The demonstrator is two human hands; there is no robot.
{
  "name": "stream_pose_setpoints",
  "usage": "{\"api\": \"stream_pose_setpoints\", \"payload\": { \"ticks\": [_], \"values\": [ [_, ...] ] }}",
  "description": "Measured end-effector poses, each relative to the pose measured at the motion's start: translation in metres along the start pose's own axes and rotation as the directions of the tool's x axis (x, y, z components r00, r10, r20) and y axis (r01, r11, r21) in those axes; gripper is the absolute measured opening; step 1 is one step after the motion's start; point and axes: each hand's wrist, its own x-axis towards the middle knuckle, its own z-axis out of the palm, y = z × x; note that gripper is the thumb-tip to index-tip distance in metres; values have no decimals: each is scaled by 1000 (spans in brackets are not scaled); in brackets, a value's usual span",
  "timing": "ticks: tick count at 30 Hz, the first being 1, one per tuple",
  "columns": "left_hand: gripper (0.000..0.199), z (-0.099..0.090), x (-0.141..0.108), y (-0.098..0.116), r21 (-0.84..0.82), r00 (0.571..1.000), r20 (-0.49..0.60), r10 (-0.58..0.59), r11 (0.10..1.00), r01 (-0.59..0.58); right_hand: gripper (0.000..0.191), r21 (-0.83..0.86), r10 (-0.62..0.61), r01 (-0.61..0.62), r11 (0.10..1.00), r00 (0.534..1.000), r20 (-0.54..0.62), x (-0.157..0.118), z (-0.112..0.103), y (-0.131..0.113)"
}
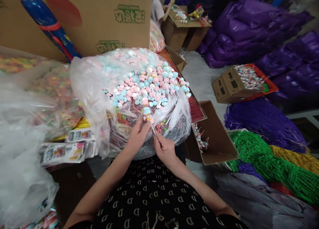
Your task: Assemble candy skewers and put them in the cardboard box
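Over a clear bag [86, 77] of candy skewers, left hand [136, 137] pinching one skewer [147, 113], right hand [164, 148] pinching its stick [152, 127].

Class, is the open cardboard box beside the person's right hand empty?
No, candy skewers lie inside the open cardboard box.

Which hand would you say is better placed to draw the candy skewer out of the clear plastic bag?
Probably the right hand: its fingers are at the skewer's bare white stick, while the left hand sits higher, by the candies.
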Motion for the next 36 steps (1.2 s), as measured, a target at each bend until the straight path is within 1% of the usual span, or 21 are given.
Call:
{"api": "stream_pose_setpoints", "payload": {
  "ticks": [2,4,6,10,12,13,16,17,18,20,22,23,25,28,31,36],
  "values": [
    [31,7,-1,-4,-193,997,48,-62,979,70,40,-38,-33,33,999,999,13,0,1,-3],
    [34,11,-1,-5,-280,994,59,-92,954,105,40,-56,-53,54,997,998,19,0,2,-3],
    [35,13,-1,-4,-294,994,36,-106,949,112,40,-66,-59,59,996,998,14,1,4,-2],
    [30,14,1,0,-261,987,-26,-157,954,145,39,-75,-39,40,996,999,15,2,8,3],
    [30,14,2,2,-318,981,-43,-191,933,167,39,-51,-28,30,998,999,38,3,6,1],
    [31,13,3,3,-363,976,-29,-215,912,190,39,-21,-26,27,999,998,65,5,4,-1],
    [28,10,7,6,-454,956,71,-284,844,285,37,144,-34,9,989,984,175,14,-10,-8],
    [24,9,7,7,-461,953,104,-286,835,301,36,198,-34,-3,980,982,184,19,-15,-10],
    [21,6,7,7,-459,951,142,-274,833,309,34,237,-28,-12,971,986,166,24,-20,-10],
    [25,2,6,8,-431,935,262,-239,838,335,30,256,-7,-12,967,997,71,36,-27,-10],
    [31,-1,3,7,-378,888,401,-223,843,383,25,232,-6,9,973,1000,-14,47,-29,-7],
    [32,-1,2,6,-357,867,444,-228,842,405,23,219,-19,25,975,999,-31,50,-28,-5],
    [34,-2,-1,3,-323,842,482,-243,844,429,23,203,-52,57,977,998,-33,55,-24,-2],
    [38,-1,-3,-1,-285,816,512,-267,844,455,22,195,-81,88,977,996,-47,54,-17,1],
    [42,-1,-3,-3,-254,799,540,-264,854,454,20,189,-76,85,978,995,-58,51,-16,3],
    [42,-2,-1,-5,-249,779,570,-261,849,467,17,207,-54,60,977,998,-33,53,-20,3]
  ]
}}
